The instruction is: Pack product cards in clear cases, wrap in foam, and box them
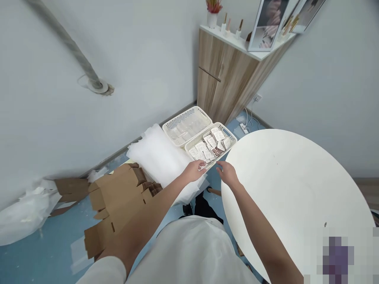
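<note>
My left hand (194,170) is at the near edge of a white plastic basket (233,142), its fingers and thumb apart and nothing visible between them. In that basket lie many small white printed cards or packets (209,144), one with a brown pattern. Across a short gap, my right hand (227,172) hovers by the left edge of a round white table (284,177), fingers loosely spread and holding nothing I can see. A second white basket (173,125) stands behind the first, with clear plastic bags (188,128) inside.
White foam sheets (162,154) are stacked left of the baskets, beside flat brown cardboard boxes (121,193). A wood-grain cabinet (225,71) bears a picture frame (268,25) and small bottles. A power strip (244,128) lies on the floor; a clear plastic bag (26,213) lies far left.
</note>
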Available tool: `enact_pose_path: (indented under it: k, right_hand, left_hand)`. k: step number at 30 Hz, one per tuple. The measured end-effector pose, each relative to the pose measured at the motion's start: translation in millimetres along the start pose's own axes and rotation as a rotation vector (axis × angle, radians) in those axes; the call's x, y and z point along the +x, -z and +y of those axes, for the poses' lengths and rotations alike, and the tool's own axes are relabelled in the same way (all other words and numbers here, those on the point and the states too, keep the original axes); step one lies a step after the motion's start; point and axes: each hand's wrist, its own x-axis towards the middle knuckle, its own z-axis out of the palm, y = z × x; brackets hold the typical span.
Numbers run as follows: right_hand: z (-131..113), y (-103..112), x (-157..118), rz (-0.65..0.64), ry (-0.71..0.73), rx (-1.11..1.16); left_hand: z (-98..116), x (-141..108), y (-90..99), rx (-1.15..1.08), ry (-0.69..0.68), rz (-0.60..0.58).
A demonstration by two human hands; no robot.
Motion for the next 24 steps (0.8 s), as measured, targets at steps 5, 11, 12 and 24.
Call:
enact_pose_path:
  k: [5,11,12,24]
  right_hand:
    - [13.3,-4.1,65.8,-0.082,0.085,-0.241]
    - [27.5,-12.4,120.8,-0.233,0.225,-0.34]
    - [30.5,-14.1,125.2,-0.241,0.239,-0.344]
    - [40.4,-12.5,136.3,-0.294,0.314,-0.396]
  left_hand:
    - [-11.0,76.9,-19.3,-0.188,0.209,-0.027]
    - [-33.1,126.8,-55.8,-0.403,0.264,-0.028]
    - [-36.4,130.0,-61.0,-0.417,0.247,-0.012]
    - [-42.9,133.1,-85.5,-0.558,0.292,0.124]
